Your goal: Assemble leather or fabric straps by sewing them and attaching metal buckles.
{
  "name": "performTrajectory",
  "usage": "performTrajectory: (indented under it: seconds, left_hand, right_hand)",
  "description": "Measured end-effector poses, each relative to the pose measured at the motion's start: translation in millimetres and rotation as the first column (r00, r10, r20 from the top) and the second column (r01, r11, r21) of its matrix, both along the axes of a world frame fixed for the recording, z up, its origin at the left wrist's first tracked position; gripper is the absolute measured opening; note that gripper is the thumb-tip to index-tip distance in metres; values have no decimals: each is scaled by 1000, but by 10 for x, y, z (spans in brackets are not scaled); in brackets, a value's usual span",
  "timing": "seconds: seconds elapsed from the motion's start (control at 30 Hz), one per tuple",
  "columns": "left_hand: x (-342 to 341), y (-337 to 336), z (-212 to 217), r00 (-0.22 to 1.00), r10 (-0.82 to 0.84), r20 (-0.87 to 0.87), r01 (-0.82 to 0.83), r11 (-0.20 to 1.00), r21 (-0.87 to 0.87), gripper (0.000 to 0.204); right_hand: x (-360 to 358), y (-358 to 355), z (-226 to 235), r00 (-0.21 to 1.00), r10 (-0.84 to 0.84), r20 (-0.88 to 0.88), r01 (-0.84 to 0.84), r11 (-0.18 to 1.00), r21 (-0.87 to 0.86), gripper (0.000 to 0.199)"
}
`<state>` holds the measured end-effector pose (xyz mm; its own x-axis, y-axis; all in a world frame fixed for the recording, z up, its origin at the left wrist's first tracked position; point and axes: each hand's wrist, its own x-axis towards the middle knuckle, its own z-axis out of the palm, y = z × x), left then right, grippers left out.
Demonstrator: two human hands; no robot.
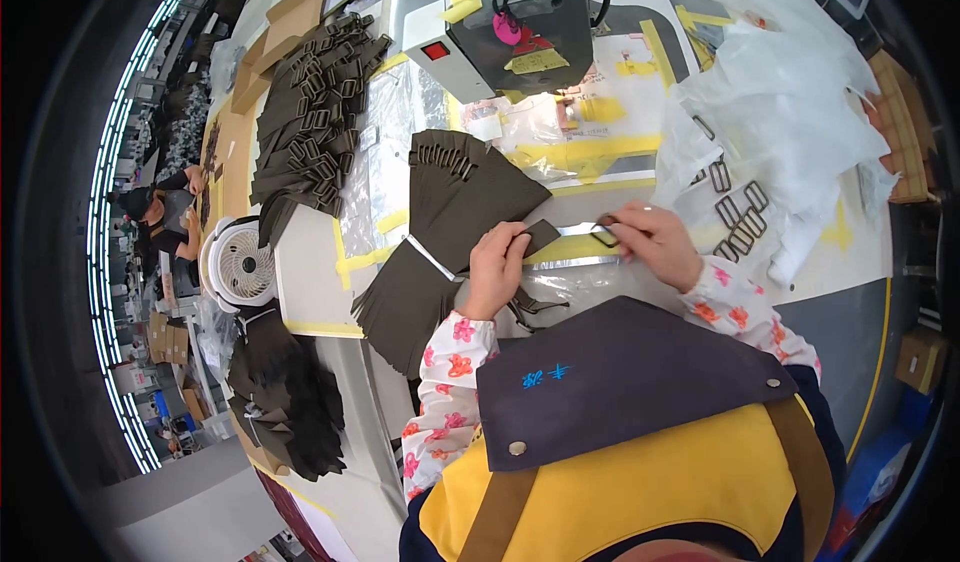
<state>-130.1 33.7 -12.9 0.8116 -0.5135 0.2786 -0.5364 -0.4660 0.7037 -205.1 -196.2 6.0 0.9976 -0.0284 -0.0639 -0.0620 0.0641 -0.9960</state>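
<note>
My left hand (pixel 494 270) is closed on a dark brown fabric strap (pixel 541 235), its end sticking out to the right past my fingertips. A dark rectangular buckle (pixel 603 233) is pinched in my right hand (pixel 654 247), a short gap away from the strap end. Left of my left hand lies a fanned bundle of similar dark straps (pixel 410 287) tied with a white band (pixel 432 258). Several loose rectangular buckles (pixel 738 230) lie on the table right of my right hand, beside crumpled white plastic sheeting (pixel 775 112).
A sewing machine head (pixel 520 37) stands ahead, over a taped work surface. Straps with buckles (pixel 320 112) are heaped at the far left, near a cardboard box (pixel 290 24). A white fan (pixel 240 262) and another dark bundle (pixel 285 392) are at left. A co-worker (pixel 170 212) sits beyond.
</note>
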Motion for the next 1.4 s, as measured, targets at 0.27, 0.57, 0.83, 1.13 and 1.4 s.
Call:
performTrajectory:
  seconds: [0.27, 0.57, 0.83, 1.13, 1.4]
  left_hand:
    - [-53, 86, 92, 966, 6, -260, -15, 999, -33, 9]
    - [-89, 152, 215, 996, -33, 79, 36, 999, -40, 16]
    - [-202, 384, 279, 962, 68, -266, -83, 995, -46, 6]
    - [-107, 455, 163, 996, 78, 32, -83, 974, 211, 8]
    - [-145, 303, 206, 921, 7, -390, -87, 978, -188, 20]
  right_hand:
    - [408, 661, -311, 919, 229, -321, -64, 889, 453, 19]
    - [426, 806, -304, 935, 230, -268, -161, 953, 257, 12]
    - [495, 1135, -787, 968, 192, -160, -176, 978, 111, 14]
    - [425, 1172, -538, 963, 267, -40, -269, 963, -37, 13]
    - [303, 939, -412, 967, 212, -142, -178, 960, 218, 8]
